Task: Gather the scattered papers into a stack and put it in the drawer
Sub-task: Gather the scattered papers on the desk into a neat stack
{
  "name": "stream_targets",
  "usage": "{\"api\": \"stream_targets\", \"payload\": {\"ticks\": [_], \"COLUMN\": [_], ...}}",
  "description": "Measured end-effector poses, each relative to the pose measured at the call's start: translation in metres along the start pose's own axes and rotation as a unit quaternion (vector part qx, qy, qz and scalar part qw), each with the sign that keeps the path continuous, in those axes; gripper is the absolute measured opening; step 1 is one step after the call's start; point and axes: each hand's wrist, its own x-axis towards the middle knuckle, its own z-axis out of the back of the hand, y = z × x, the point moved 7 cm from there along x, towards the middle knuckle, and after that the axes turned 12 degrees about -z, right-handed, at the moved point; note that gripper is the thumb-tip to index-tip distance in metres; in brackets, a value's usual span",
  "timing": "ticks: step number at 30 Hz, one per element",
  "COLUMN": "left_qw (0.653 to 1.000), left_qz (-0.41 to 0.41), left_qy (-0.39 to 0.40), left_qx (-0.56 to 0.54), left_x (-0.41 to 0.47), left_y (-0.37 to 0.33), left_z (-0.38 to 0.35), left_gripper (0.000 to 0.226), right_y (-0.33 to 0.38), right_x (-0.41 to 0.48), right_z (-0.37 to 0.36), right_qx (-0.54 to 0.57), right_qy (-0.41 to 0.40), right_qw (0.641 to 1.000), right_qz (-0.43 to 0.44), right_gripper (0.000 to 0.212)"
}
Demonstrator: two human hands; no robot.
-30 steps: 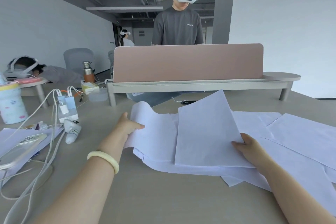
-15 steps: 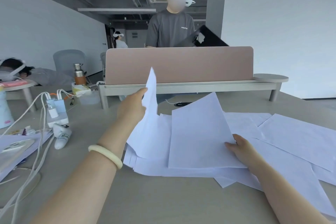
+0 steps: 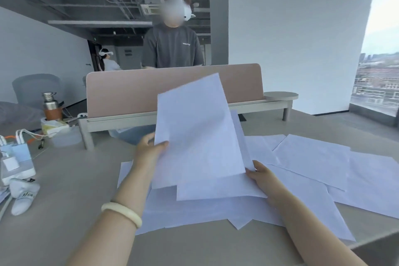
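At the far left of the worktop (image 3: pixel 71 181), the charger block (image 3: pixel 17 161) and the steel flask (image 3: pixel 50 103) were left untouched and played no part. The change was found at the left hand (image 3: pixel 149 151). A second earlier it had been laid on the edge of a sheet lying flat; half a second earlier that edge had been lifted; now the sheet had been swung up and across. The raised sheet (image 3: pixel 198 131) was pinched at its left edge, thumb on the front and fingers behind, and was held tilted over the sheet behind it (image 3: pixel 220 189). The two overlapped but were not squared.

Further right, the right hand (image 3: pixel 261 177) had been kept where it was, clenched on the lower right corner of the held sheets – the anchor for the gathering. Beneath both hands a layer of papers (image 3: pixel 183 211) was still spread on the worktop, and to the right more loose papers (image 3: pixel 313 157) lay fanned out, well apart from the held pair.

So one more sheet was judged to have been added to the stack, with most of the gathering yet to be done – and the drawer was not in view.
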Motion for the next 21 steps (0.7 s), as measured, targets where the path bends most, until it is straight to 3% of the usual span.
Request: {"api": "stream_targets", "payload": {"ticks": [3, 10, 13, 17, 21], "left_qw": [0.997, 0.991, 0.990, 0.983, 0.989], "left_qz": [0.026, 0.052, 0.060, 0.090, 0.041], "left_qy": [0.051, 0.064, 0.102, 0.159, 0.143], "left_qx": [0.045, 0.104, 0.083, 0.005, -0.004], "left_x": [-0.013, -0.016, -0.015, -0.023, -0.026], "left_y": [0.037, 0.068, 0.076, 0.077, 0.065], "left_z": [-0.023, -0.042, -0.046, -0.059, -0.062], "left_gripper": [0.043, 0.029, 0.042, 0.028, 0.030], "right_y": [-0.004, -0.003, -0.003, 0.001, 0.005], "right_x": [0.004, 0.004, 0.004, -0.002, -0.008], "right_z": [0.004, 0.003, 0.003, 0.002, 0.000], "right_qx": [0.034, 0.062, 0.061, 0.045, 0.066], "right_qy": [0.006, 0.028, 0.031, 0.025, 0.035], "right_qw": [0.999, 0.998, 0.997, 0.999, 0.997], "right_qz": [-0.009, -0.014, -0.021, -0.012, -0.001], "right_gripper": [0.024, 0.031, 0.035, 0.035, 0.025]}}
